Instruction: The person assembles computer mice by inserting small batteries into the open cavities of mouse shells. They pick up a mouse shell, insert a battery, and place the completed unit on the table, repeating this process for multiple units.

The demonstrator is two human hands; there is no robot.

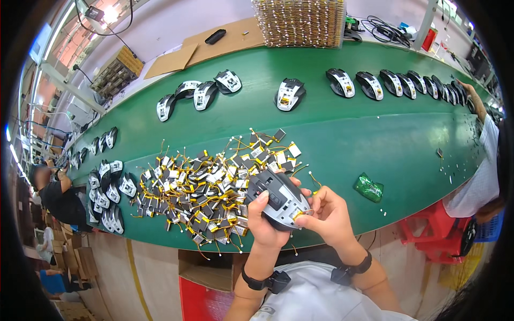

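Observation:
A partly assembled computer mouse [278,198], black with a pale grey tail end, is tilted in my left hand [266,224]. My left fingers wrap round its near side, with the thumb on top. My right hand [329,216] is closed at the grey end. Its thumb presses on a small yellow-edged battery [297,214] in the opening there, and the other fingers curl by the mouse's far side. Just left of both hands spreads a large pile of loose batteries [198,187] with thin wires and white plugs.
More mice stand on the green worktop [332,139], including a lone mouse [290,94] and a row at right. A green packet [368,187] lies right of my hands. Another person's hand [471,92] touches the row's end. Stacked mice [110,192] sit left, a rack of parts [300,24] behind.

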